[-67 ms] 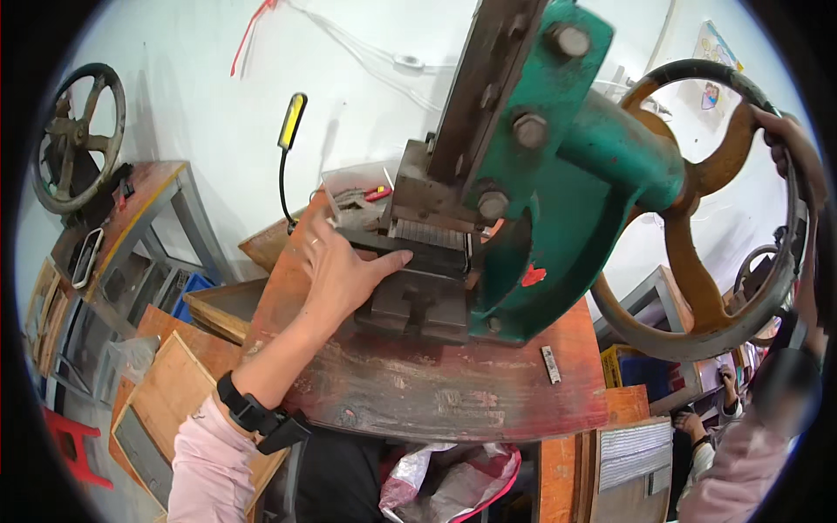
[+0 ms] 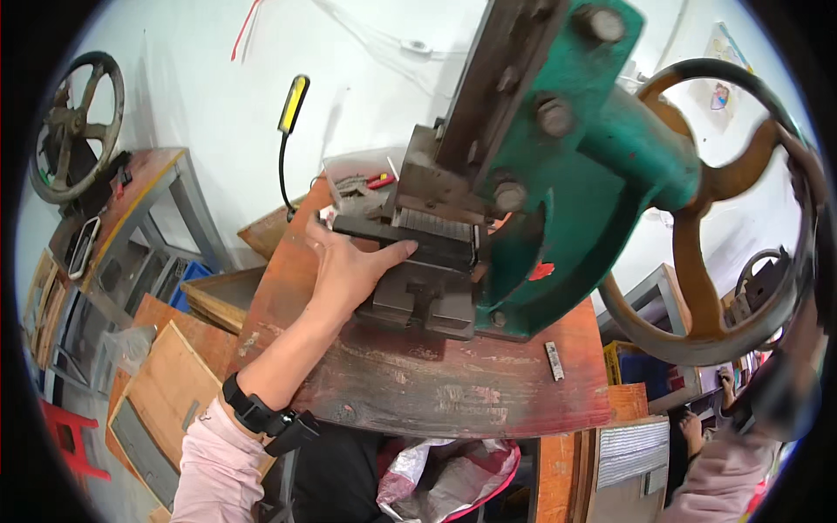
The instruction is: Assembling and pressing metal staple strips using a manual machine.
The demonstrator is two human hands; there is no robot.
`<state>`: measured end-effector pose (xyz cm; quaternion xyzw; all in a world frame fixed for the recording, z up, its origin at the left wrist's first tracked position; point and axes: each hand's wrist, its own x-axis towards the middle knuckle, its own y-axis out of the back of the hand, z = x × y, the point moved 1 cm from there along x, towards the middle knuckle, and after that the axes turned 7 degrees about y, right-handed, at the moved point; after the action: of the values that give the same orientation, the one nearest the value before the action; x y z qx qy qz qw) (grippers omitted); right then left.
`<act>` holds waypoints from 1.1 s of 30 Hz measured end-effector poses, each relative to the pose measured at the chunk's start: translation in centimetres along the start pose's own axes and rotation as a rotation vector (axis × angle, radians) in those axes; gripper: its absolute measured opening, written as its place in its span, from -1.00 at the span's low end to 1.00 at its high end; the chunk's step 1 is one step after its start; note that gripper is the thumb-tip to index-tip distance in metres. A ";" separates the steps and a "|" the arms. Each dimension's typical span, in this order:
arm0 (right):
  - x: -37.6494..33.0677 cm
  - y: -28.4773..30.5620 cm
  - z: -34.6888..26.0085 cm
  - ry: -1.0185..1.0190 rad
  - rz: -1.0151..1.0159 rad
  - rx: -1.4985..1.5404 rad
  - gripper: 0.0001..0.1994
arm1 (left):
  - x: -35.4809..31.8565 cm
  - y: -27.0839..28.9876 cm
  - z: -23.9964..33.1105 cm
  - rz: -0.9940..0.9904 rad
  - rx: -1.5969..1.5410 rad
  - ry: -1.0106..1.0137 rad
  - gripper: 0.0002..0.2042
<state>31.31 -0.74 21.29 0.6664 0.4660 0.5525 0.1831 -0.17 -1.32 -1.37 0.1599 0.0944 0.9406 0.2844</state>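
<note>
Left hand (image 2: 342, 272) at the dark bar (image 2: 375, 231), right hand (image 2: 806, 174) at the handwheel (image 2: 687, 270).
In the head view, the bar lay beneath the green press's (image 2: 602, 78) head, above the slotted block (image 2: 392, 298). The left thumb and fingers were spread about its left end, thumb along the near edge, probably to steady it from outside the press; whether they pinched, I could not tell. The right hand met the rim, likely for leverage, too dark to show its grip. The yellow lamp (image 2: 294, 105) stood behind the table (image 2: 392, 397), presumably for light.
</note>
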 end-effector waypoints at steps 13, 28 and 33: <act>-0.6 -1.1 12.4 0.190 0.519 0.267 -0.69 | 0.4 -1.4 -1.3 -0.427 -0.541 0.231 -0.09; 14.3 10.0 0.5 0.151 0.038 -0.135 -0.54 | -2.2 5.8 1.4 -0.188 0.254 -0.742 -0.67; 11.6 8.6 -2.3 0.058 0.144 -0.313 -0.53 | -6.3 9.5 -3.4 -0.387 0.570 -0.835 -0.48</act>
<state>32.32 3.94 35.12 0.6453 0.3303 0.6489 0.2311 -1.23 -12.99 -3.56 0.5705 0.2526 0.6647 0.4109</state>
